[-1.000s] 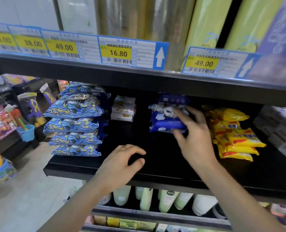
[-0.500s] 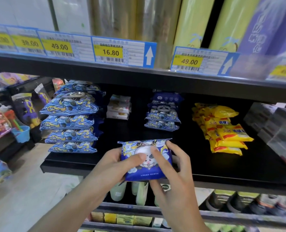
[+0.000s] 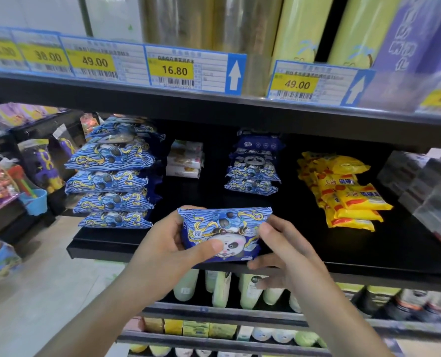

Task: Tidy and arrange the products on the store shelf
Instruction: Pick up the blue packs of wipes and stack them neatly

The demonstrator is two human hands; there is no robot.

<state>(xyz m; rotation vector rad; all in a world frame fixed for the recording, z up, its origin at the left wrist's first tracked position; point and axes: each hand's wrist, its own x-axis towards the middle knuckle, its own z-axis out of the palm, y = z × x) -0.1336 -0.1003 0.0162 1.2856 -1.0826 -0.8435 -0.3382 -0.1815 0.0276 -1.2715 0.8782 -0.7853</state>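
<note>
Lifted since earlier, one blue panda pack point(image 3: 224, 233) sits in both hands' grip.

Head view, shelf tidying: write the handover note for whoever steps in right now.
Left hand: grips the panda pack at its left side, thumb on the front.
Right hand: grips its right side.
The pack is held above the front edge of the black shelf, upside down.
Done: small blue stack behind, tall blue stack left, yellow packs right, all piled.
Left: place the held pack on a stack.
</note>
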